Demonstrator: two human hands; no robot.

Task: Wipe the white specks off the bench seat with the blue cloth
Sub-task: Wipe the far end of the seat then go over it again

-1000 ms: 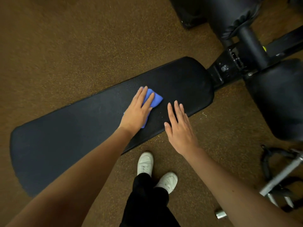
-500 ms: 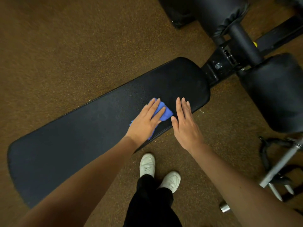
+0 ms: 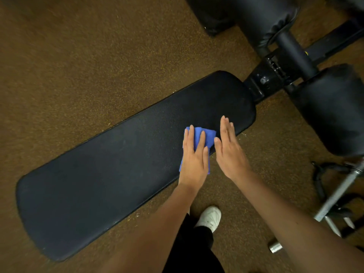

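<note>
The long black bench seat [image 3: 110,170] runs diagonally from lower left to upper right. My left hand [image 3: 195,156] lies flat with straight fingers on the folded blue cloth [image 3: 207,135], pressing it against the seat's near edge close to the right end. My right hand [image 3: 229,148] is held on edge with straight fingers right beside the cloth, over the seat's near edge. A few white specks [image 3: 243,134] lie on the floor just past that edge. Specks on the seat itself are too faint to tell.
Brown speckled floor [image 3: 88,56] surrounds the bench. Black roller pads [image 3: 332,109] and the bench frame [image 3: 275,75] stand at the upper right. A metal bar [image 3: 338,194] and black handles lie at the right. My white shoe [image 3: 210,217] is just below the seat's edge.
My left hand has slid the cloth to the right and toward the seat's near edge. My right hand has come in close beside the cloth.
</note>
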